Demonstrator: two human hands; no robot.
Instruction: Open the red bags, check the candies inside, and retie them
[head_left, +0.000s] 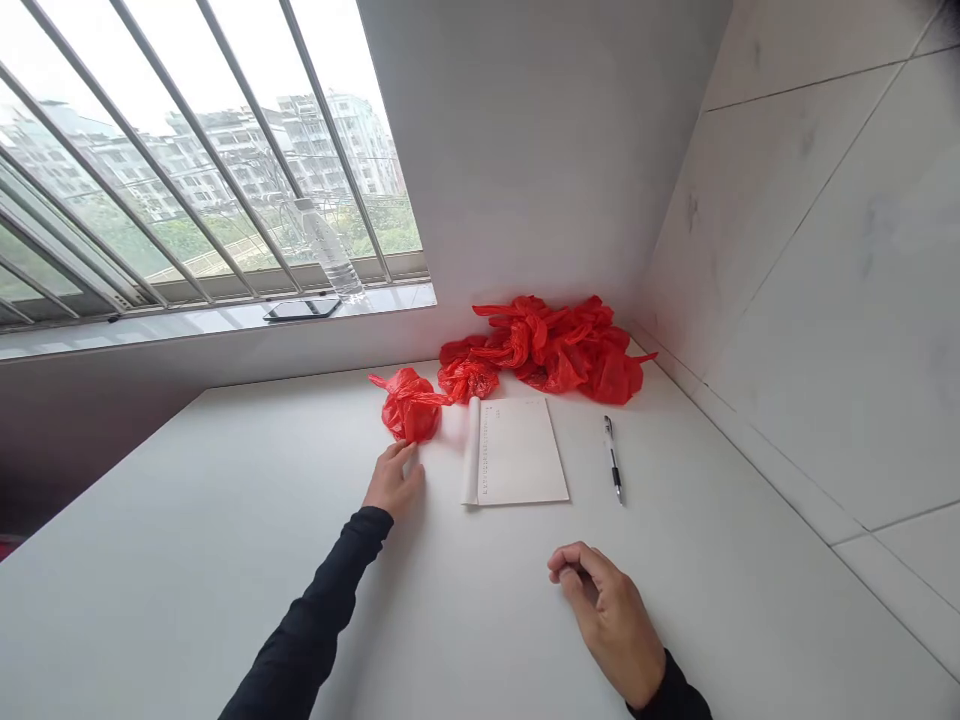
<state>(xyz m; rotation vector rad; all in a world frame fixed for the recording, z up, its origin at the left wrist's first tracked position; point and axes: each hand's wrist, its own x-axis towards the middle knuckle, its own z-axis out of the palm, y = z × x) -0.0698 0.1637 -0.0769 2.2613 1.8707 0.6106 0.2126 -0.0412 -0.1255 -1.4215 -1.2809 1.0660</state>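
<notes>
My left hand (394, 478) lies at the near edge of a small knotted red plastic bag (409, 405). Its thumb and fingers are apart, and the fingertips reach the bag or stop just short of it; I cannot tell which. To the right, my right hand (606, 618) rests on the table with its fingers curled in and nothing visible in them. Between and beyond the hands lies an open notepad (523, 450), its cover folded over at the left, with a column of small marks. A black-and-clear pen (613, 458) lies to the right of the pad.
Behind the pad, a heap of red plastic bags (555, 345) sits against the wall, with another small red bundle (468, 378) at its left. A water bottle (328, 250) and a dark phone (302, 309) are on the ledge by the barred window. A tiled wall (817, 300) borders the white table (225, 530).
</notes>
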